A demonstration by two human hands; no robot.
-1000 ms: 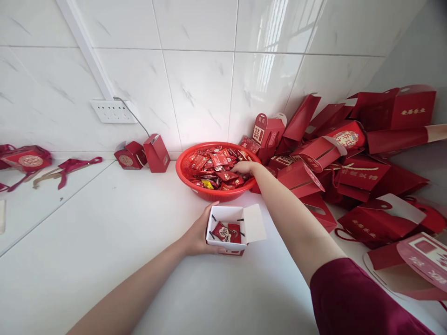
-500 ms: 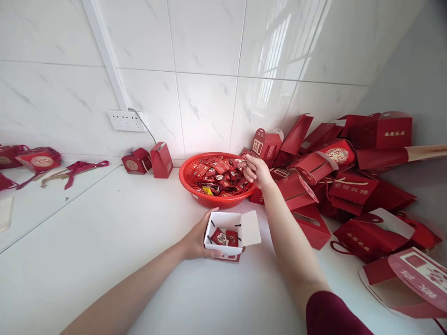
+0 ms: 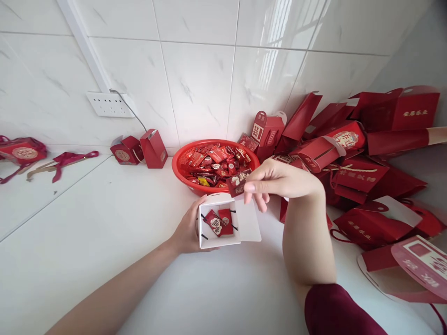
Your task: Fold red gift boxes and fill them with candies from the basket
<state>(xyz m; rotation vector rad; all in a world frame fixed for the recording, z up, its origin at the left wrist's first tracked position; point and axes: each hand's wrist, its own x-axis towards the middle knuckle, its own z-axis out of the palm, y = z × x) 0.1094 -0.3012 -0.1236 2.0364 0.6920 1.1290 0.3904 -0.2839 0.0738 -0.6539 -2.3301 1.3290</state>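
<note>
My left hand (image 3: pixel 188 229) is wrapped round the left side of an open gift box (image 3: pixel 220 240), white inside, tilted towards me. Two red candy packets (image 3: pixel 226 221) lie in the box, and black cord ends poke through its walls. Between the thumb and fingers of my right hand (image 3: pixel 270 182) is a dark red candy packet (image 3: pixel 239 182) with pale lettering, held above the far right edge of the box. Just behind the box stands a red plastic basket (image 3: pixel 177 173) filled with wrapped candies (image 3: pixel 216 163).
Folded red gift boxes (image 3: pixel 365 184) are heaped along the right side. Two small red boxes (image 3: pixel 153 149) stand by the wall, left of the basket. A ribbon (image 3: pixel 71 160) and another box (image 3: pixel 24 151) lie further left. A socket strip (image 3: pixel 111 104) is on the tiled wall.
My right hand has come from the basket's right edge towards me, carrying the packet to the box. The box has tipped more towards me in my left hand. The view has shifted slightly.
</note>
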